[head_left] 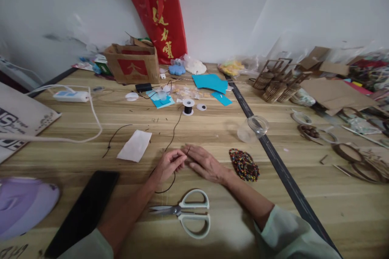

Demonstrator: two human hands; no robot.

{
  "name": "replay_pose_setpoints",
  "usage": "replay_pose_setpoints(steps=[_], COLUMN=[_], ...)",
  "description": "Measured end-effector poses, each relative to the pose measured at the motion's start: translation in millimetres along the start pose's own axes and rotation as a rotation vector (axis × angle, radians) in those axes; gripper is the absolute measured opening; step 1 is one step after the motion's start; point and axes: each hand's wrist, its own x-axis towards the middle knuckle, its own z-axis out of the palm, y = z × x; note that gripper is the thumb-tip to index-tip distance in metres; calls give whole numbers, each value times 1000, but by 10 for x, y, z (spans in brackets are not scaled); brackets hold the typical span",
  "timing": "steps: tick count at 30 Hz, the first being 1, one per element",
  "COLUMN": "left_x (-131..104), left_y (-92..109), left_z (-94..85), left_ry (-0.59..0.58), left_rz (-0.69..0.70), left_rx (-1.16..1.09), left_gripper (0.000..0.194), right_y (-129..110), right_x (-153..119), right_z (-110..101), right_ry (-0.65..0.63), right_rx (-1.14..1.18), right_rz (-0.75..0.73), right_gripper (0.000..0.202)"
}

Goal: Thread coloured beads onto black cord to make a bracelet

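Observation:
Near the middle of the table, my left hand [170, 164] pinches a thin black cord [165, 190] between thumb and fingertips. A short end of it sticks up past the fingertips, and a loop hangs below the hand. My right hand [206, 164] lies nearly flat on the wood, fingers stretched out, its tips close to the left fingertips. Another stretch of cord runs up to a white spool [188, 107] wound with black. White-handled scissors [176, 210] lie in front of my hands. Right of my right hand sits a heap of multicoloured bead strings [244, 165].
At left are a white paper [134, 145], a cut cord piece [114, 138], a dark phone-like slab [85, 210], a purple object [27, 206] and a power strip [72, 96]. Clear round containers [253, 128] stand right. A cardboard box [133, 64] and red bag [162, 20] are behind.

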Motion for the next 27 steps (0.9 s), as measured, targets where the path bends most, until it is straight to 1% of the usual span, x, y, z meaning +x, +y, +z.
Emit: replay_pose_setpoints(steps=[2,4,7,9,11,14,16,18,22,24,27], left_x=[-14,-38,-82,-105,-116,-116,-110,-103,-89,-85,-82], left_y=[21,41,60,61,61,76,90,99,100,105,120], left_z=[-17,-25,-29,-34,-44,-63,-67,-61,-22,1,24], left_ry=[-43,-95,-160,-179,-177,-147,-125,-121,-154,-125,-49], left_rz=[-27,-33,6,28,42,54,48,25,-16,-8,5], left_rx=[-1,13,95,145,165,158,134,63,-107,-115,-84], left_gripper=[35,34,28,25,23,24,23,21,29,26,18], right_y=[-17,-51,-117,-148,-161,-167,-184,-219,-317,-350,-366], right_x=[-20,-23,12,40,56,54,50,53,83,99,114], right_z=[-56,-87,-67,-32,-8,-9,-18,-19,16,37,43], right_ry=[158,264,325,349,348,339,360,384,412,428,440], right_rx=[165,305,529,660,730,751,721,655,546,513,491], right_rz=[82,168,248,296,335,358,353,339,321,314,333], right_gripper=[43,41,42,36,30,29,28,26,20,18,19])
